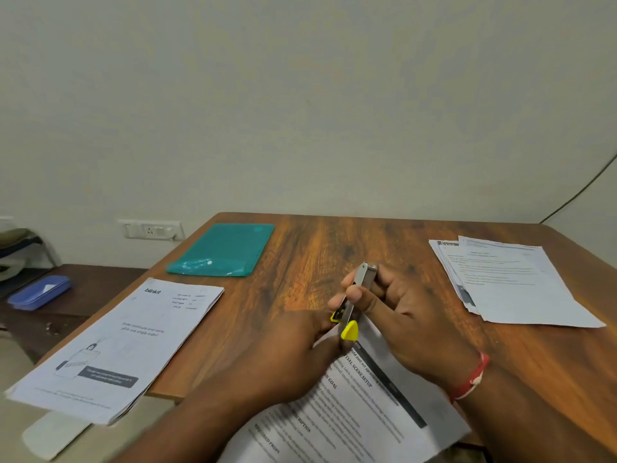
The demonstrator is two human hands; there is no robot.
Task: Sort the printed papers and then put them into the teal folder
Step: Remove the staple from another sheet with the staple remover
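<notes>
A teal folder (223,250) lies flat at the table's far left. Near me a set of printed papers (360,412) lies on the table. My right hand (400,315) grips a silver stapler (352,304) with yellow parts, standing over the top corner of those papers. My left hand (290,349) holds that corner beside the stapler's yellow tip, its fingertips hidden behind the stapler. A stack with a "blinkit" cover sheet (117,349) lies at the left, overhanging the table edge. Another pile of printed sheets (507,282) lies at the right.
The wooden table (334,248) stands against a pale wall with a socket plate (152,230). A lower dark shelf at the left bears a blue box (40,292). A white object (53,436) lies below the table's left edge. A cable (581,188) runs down the wall at right.
</notes>
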